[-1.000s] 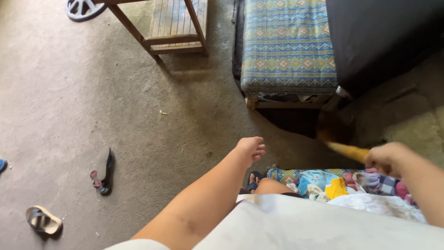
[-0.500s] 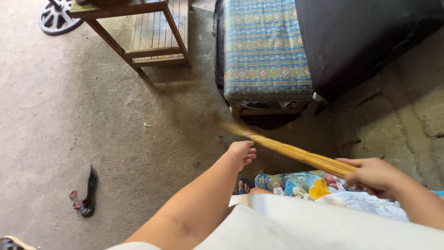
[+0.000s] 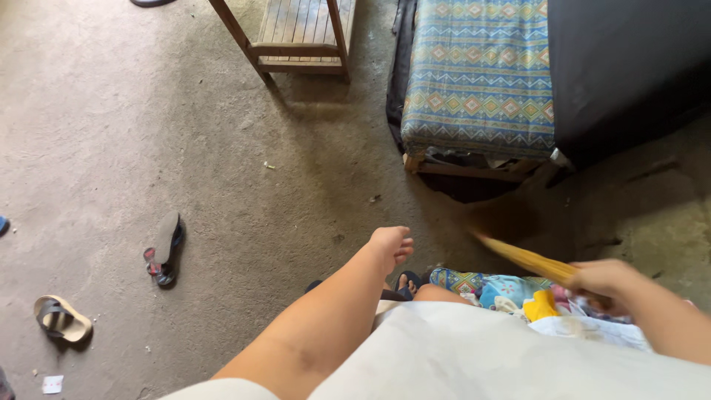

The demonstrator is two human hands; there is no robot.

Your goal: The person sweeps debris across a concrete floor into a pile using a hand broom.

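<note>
A patterned bed (image 3: 478,81) and a wooden bench (image 3: 300,33) stand on the bare concrete floor (image 3: 148,133), with a black sandal (image 3: 164,250) and a tan sandal (image 3: 63,318) lying loose. The right hand (image 3: 603,280) grips a yellow stick broom (image 3: 529,259), its blurred bristles low beside the bed, while the left hand (image 3: 391,244) hangs loosely curled, holding nothing

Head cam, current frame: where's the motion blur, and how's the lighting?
Head view: the yellow broom in the right hand is smeared, its far end dissolving into a brownish haze by the patterned mattress; the left hand, floor and sandals stay fairly sharp. Light is soft and even, with a deep shadow under the bed frame and no glare.
</note>
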